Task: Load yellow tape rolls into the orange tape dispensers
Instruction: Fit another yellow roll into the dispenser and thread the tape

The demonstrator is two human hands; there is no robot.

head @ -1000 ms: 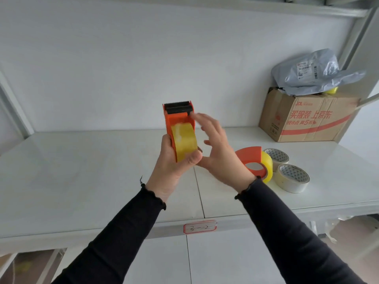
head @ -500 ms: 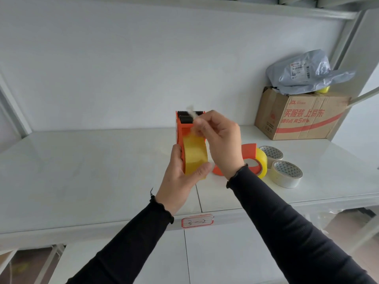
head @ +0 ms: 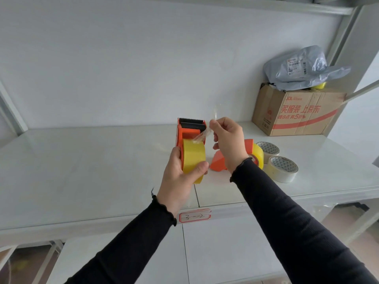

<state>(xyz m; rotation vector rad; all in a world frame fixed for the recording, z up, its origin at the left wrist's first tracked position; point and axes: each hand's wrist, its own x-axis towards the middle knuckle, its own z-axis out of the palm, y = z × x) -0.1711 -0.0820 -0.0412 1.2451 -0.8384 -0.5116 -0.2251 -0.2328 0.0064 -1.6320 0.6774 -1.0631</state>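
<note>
One yellow roll [head: 192, 158] sits in my left hand's [head: 180, 179] clamped dispenser [head: 189, 132]; my right hand [head: 228, 140] pinches its tape end [head: 202, 136], unthreaded.

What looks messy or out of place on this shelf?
Little does. The tape end pinched by the right hand looks crumpled, not flat. A grey bag slumps across the box, with something yellow under it. The second dispenser lies on the shelf.
</note>
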